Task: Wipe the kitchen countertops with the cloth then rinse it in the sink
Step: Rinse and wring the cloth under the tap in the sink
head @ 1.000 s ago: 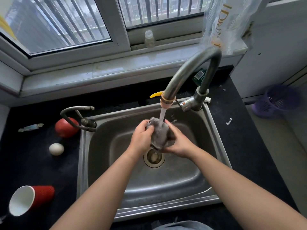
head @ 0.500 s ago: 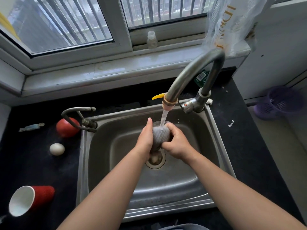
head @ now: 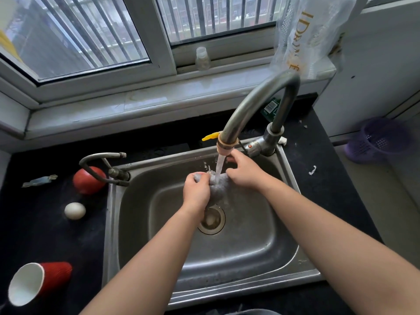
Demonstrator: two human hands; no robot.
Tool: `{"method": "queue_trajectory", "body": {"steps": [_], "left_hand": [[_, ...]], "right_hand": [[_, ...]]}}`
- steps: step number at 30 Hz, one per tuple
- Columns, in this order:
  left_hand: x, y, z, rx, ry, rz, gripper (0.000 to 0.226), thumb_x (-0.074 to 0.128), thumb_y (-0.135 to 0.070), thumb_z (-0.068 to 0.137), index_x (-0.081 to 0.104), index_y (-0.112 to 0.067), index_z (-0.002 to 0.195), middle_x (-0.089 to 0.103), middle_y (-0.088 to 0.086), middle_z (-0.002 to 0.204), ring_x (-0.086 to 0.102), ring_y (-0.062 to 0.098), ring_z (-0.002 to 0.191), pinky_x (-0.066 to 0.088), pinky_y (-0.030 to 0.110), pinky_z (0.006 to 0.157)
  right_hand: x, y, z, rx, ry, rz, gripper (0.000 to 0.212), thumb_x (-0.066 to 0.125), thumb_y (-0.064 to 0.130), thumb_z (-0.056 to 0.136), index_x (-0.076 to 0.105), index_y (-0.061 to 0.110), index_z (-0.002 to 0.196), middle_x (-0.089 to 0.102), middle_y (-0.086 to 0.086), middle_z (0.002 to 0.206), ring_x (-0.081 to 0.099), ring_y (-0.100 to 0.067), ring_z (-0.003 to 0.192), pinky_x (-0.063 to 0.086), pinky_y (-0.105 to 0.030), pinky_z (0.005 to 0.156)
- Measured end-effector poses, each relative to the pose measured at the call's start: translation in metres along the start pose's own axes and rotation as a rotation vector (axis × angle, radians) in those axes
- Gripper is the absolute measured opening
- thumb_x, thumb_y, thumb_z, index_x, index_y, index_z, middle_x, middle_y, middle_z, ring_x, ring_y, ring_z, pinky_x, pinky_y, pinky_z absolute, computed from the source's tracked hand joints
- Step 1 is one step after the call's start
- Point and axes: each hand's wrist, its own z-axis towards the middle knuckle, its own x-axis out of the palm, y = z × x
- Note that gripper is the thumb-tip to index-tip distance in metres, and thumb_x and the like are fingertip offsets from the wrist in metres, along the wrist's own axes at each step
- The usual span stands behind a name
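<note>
The rinse step is on: both hands, left point(head: 196, 192) and right point(head: 244, 172), pinch the grey cloth point(head: 218, 189) under the tap point(head: 256, 103) water over the sink point(head: 293, 251), and next they should squeeze it and shut the water off.

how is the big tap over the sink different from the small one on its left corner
The big tap arches high over the sink and is running water onto the cloth; the small tap sits low, and no water shows from it. The big tap is thick with a tan tip; the small one is thin. Both are grey metal.
</note>
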Motion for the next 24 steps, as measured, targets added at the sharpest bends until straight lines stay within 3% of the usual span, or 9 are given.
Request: {"method": "queue_trajectory", "body": {"steps": [2, 4, 8, 13, 16, 18, 20, 22, 24], "left_hand": [[-0.001, 0.001, -0.001, 0.059, -0.005, 0.133, 0.015, 0.047, -0.021, 0.092, 0.053, -0.013, 0.103, 0.06, 0.011, 0.1, 0.058, 0.024, 0.085, 0.052, 0.036, 0.067], [-0.001, -0.001, -0.002, 0.1, 0.005, 0.191, 0.014, 0.046, -0.021, 0.092, 0.051, -0.013, 0.102, 0.061, 0.012, 0.1, 0.059, 0.029, 0.091, 0.053, 0.043, 0.075], [0.003, -0.007, -0.008, 0.196, 0.055, 0.236, 0.01, 0.047, -0.016, 0.092, 0.056, -0.016, 0.096, 0.061, 0.006, 0.093, 0.058, 0.025, 0.091, 0.05, 0.04, 0.081], [-0.005, -0.012, -0.006, 0.267, 0.058, 0.205, 0.01, 0.049, -0.013, 0.092, 0.059, -0.016, 0.092, 0.061, 0.0, 0.089, 0.056, 0.013, 0.083, 0.047, 0.026, 0.067], [-0.01, -0.016, -0.008, 0.26, 0.031, 0.141, 0.011, 0.05, -0.012, 0.092, 0.059, -0.017, 0.089, 0.061, 0.0, 0.086, 0.056, 0.011, 0.078, 0.046, 0.023, 0.059], [-0.01, -0.018, -0.012, 0.235, 0.034, 0.074, 0.013, 0.05, -0.011, 0.091, 0.059, -0.018, 0.085, 0.061, 0.0, 0.084, 0.056, 0.011, 0.075, 0.047, 0.018, 0.052], [-0.005, -0.018, -0.02, 0.207, 0.049, 0.002, 0.015, 0.049, -0.01, 0.091, 0.058, -0.019, 0.082, 0.061, 0.002, 0.083, 0.057, 0.015, 0.077, 0.048, 0.022, 0.056], [0.003, -0.014, -0.031, 0.176, 0.053, -0.038, 0.016, 0.048, -0.008, 0.09, 0.057, -0.017, 0.08, 0.061, 0.005, 0.082, 0.057, 0.019, 0.078, 0.048, 0.029, 0.066], [0.009, -0.006, -0.045, 0.124, 0.084, -0.099, 0.013, 0.047, -0.006, 0.089, 0.056, -0.012, 0.082, 0.06, 0.009, 0.08, 0.057, 0.022, 0.076, 0.047, 0.033, 0.07]], "right_hand": [[-0.004, 0.0, 0.003, 0.033, -0.025, 0.042, 0.065, 0.047, 0.006, 0.083, 0.028, 0.016, 0.145, 0.038, -0.003, 0.147, 0.037, -0.017, 0.133, 0.032, -0.034, 0.109], [-0.009, -0.003, 0.007, 0.04, -0.042, 0.085, 0.068, 0.046, 0.008, 0.083, 0.024, 0.017, 0.147, 0.034, -0.001, 0.15, 0.031, -0.015, 0.137, 0.028, -0.036, 0.112], [-0.015, -0.008, 0.013, 0.011, -0.085, 0.083, 0.071, 0.046, 0.011, 0.083, 0.021, 0.018, 0.149, 0.024, 0.001, 0.155, 0.019, -0.011, 0.142, 0.018, -0.031, 0.116], [-0.015, -0.004, 0.015, 0.03, -0.199, 0.373, 0.061, 0.045, 0.004, 0.091, 0.021, 0.008, 0.147, 0.023, -0.006, 0.155, 0.023, -0.014, 0.141, 0.021, -0.038, 0.116], [-0.007, 0.0, 0.003, 0.03, -0.245, 0.378, 0.057, 0.049, 0.013, 0.092, 0.028, 0.014, 0.146, 0.035, -0.001, 0.148, 0.035, -0.011, 0.132, 0.029, -0.032, 0.109], [0.007, 0.006, -0.018, 0.066, -0.201, 0.489, 0.052, 0.051, 0.03, 0.09, 0.039, 0.023, 0.14, 0.051, 0.001, 0.132, 0.049, -0.005, 0.11, 0.038, -0.029, 0.093], [0.025, 0.011, -0.044, 0.118, -0.157, 0.643, 0.058, 0.054, 0.047, 0.082, 0.042, 0.032, 0.137, 0.058, 0.007, 0.117, 0.056, -0.001, 0.098, 0.043, -0.028, 0.084], [0.041, 0.016, -0.064, 0.162, -0.279, 0.788, 0.062, 0.061, 0.05, 0.079, 0.042, 0.032, 0.136, 0.058, 0.005, 0.117, 0.06, -0.01, 0.104, 0.048, -0.034, 0.09], [0.05, 0.02, -0.078, 0.19, -0.489, 0.836, 0.059, 0.07, 0.04, 0.079, 0.046, 0.026, 0.132, 0.057, 0.0, 0.117, 0.061, -0.014, 0.103, 0.05, -0.033, 0.09]]}}
